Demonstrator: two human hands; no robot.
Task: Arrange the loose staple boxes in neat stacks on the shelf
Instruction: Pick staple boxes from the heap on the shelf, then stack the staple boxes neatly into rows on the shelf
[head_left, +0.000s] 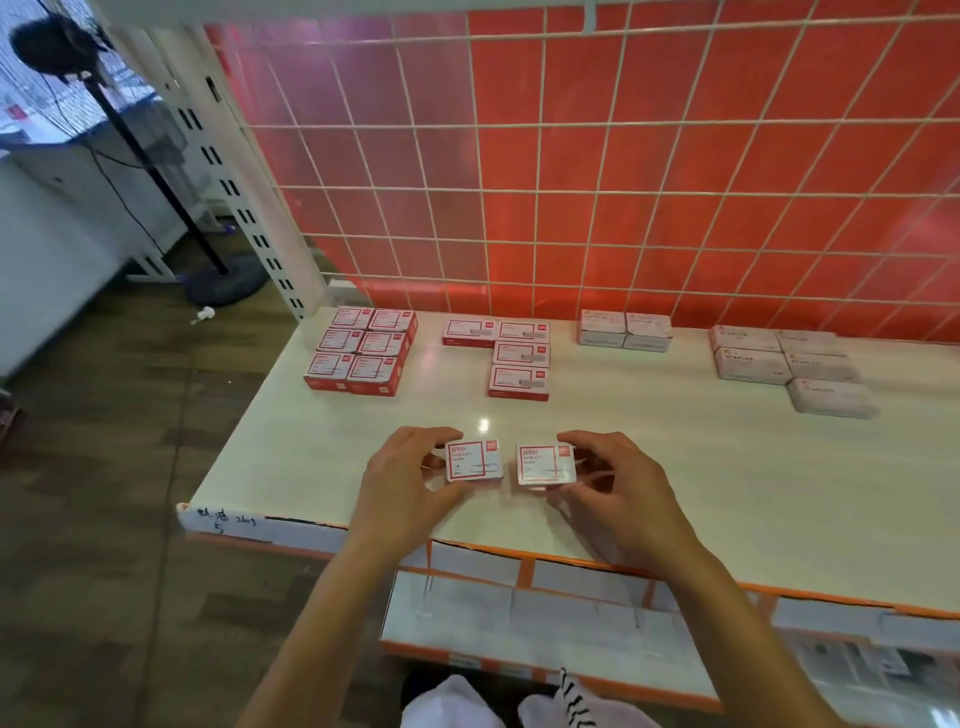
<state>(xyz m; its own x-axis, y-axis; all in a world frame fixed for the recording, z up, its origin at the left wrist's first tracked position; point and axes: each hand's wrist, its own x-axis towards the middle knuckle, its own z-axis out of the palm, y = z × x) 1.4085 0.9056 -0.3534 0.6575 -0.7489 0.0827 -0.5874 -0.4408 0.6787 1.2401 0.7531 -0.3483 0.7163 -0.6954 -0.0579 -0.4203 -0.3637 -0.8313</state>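
while each hand grips one small staple box, both boxes lie on the white shelf, well out from the wire grid panel.
left hand: thumb and fingers curled round the left staple box, clamped on its edges. right hand: fingers likewise clamped on the right staple box. the two boxes lie flat, label up, just beside each other with a narrow gap. close to the grid panel, from its left end: a six-box red block, an l-shaped group of four red boxes, a small pale group, and five pale boxes.
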